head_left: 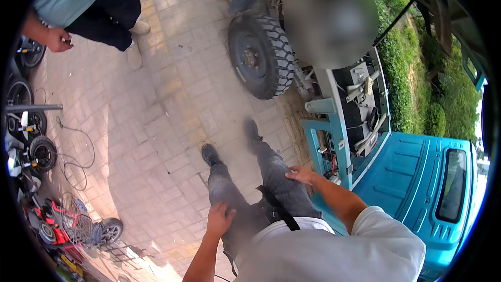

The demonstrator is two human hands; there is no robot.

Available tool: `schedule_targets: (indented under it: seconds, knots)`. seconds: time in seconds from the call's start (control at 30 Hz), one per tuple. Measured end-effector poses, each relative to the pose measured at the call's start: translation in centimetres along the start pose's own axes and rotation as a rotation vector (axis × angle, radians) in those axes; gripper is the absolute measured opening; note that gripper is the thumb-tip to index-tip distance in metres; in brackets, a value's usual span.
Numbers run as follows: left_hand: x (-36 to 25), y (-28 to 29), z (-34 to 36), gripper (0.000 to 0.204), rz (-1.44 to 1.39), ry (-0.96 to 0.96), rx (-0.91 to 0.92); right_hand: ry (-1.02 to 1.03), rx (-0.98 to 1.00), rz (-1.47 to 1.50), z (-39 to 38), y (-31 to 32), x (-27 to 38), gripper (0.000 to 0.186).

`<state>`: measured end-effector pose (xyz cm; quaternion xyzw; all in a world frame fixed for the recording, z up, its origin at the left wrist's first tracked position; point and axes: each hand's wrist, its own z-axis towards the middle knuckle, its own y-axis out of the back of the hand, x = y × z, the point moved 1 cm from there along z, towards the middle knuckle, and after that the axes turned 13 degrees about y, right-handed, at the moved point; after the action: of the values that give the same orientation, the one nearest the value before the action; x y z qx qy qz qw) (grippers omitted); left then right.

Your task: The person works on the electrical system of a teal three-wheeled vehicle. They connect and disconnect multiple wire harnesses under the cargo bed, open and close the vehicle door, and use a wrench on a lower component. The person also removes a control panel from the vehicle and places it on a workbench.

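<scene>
- Near: white shirt (334, 253).
- Left hand (220, 220), right hand (301, 175): fingers loosely spread on gray trousers (292, 198), pinching nothing visible.
- Right: machinery bay (339, 143) uncovered; neither hand working there.

Bright daylight; beige brick paving (156, 125) mostly shaded, sunlit at left. Glare at right rim. Round grey blur (331, 21) upper right; smudgy dark shoe (252, 129) near centre. Fisheye bending, black corners.

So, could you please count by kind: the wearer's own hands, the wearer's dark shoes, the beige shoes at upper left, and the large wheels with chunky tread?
Left hand and right hand: 2
Dark shoes: 2
Beige shoes: 2
Large chunky-tread wheel: 1
Total: 7
</scene>
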<state>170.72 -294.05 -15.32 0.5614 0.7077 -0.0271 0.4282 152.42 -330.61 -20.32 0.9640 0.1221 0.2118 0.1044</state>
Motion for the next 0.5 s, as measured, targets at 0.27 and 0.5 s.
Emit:
schedule_targets:
  seconds: [0.27,0.5]
  knots:
    - [-3.2,-0.2,2.3,0.031,0.499,-0.284,0.418,-0.104,-0.798,0.08,-17.3,-4.2,-10.5,0.04]
    - [-14.5,-1.8,-3.1,0.045,0.825,-0.443,0.589,0.036,-1.078,0.442,-23.9,-17.2,-17.4,0.036]
